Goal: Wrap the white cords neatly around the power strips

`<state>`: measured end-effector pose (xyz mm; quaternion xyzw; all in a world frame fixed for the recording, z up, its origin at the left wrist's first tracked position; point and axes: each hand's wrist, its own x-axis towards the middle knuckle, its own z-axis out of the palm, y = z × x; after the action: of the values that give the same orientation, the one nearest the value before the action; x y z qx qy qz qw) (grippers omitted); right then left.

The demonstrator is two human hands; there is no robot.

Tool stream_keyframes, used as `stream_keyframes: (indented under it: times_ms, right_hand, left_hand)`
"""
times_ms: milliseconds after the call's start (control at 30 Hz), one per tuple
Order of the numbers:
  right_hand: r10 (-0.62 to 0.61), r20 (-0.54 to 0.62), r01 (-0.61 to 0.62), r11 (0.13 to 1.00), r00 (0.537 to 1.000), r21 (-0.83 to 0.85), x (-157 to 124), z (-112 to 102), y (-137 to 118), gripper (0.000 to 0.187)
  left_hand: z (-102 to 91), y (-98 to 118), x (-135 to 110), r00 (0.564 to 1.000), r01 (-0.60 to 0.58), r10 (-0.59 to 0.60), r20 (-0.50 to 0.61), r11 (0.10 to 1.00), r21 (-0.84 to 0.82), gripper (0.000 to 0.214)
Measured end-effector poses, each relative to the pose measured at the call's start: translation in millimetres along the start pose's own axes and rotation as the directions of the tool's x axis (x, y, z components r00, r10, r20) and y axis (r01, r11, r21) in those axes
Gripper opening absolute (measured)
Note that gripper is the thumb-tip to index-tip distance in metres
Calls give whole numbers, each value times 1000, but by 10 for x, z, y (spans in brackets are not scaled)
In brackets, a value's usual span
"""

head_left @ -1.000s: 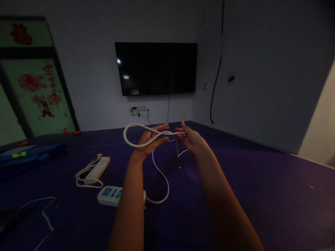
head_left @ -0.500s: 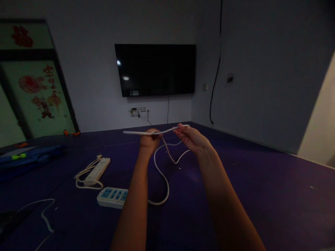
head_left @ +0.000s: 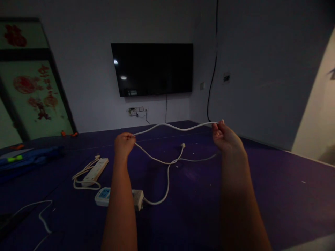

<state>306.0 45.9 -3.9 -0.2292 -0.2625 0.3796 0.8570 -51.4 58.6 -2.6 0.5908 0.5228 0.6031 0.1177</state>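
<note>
From where I stand, the person has both arms out over the purple floor (head_left: 188,212), a length of white cord (head_left: 183,130) stretched loosely between them. The left hand (head_left: 124,144) and the right hand (head_left: 226,137) are set well apart, presumably so that this stretch hangs free of the rest and can be handled on its own. It ripples rather than running straight, so I'd judge the pull to be light.

The power strip (head_left: 103,196) lies flat on the floor, partly hidden behind the left forearm; its weight probably anchors that end of the cord. The plug (head_left: 183,145) rests loose beyond it, between the two hands as I see it, near where two lower runs of cord cross. A second strip (head_left: 95,171) sits off to the left, its own cord bunched against it — out of the way, it seems.

As for the fingers: on the left, thumb and fingers are pinched together on the cord, one run leaving them toward the right hand and another drooping to the floor. On the right, the fingertips are closed on the cord's upper run — a lower run passes out of sight behind that wrist, so I can't tell quite how the two join.
</note>
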Motion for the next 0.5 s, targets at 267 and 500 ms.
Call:
stream_keyframes:
  times_ms: [267,500]
  right_hand:
    - [251,125,-255,967,960,16,-255,398,255,18]
    - [406,211,-396,914,889,-88,-519,663,490,25]
  left_hand:
    - [175,564,-279,958,143,-86,273,970,-197,23]
    - [204,773,-398,749,472,-172,640,817,-332,34]
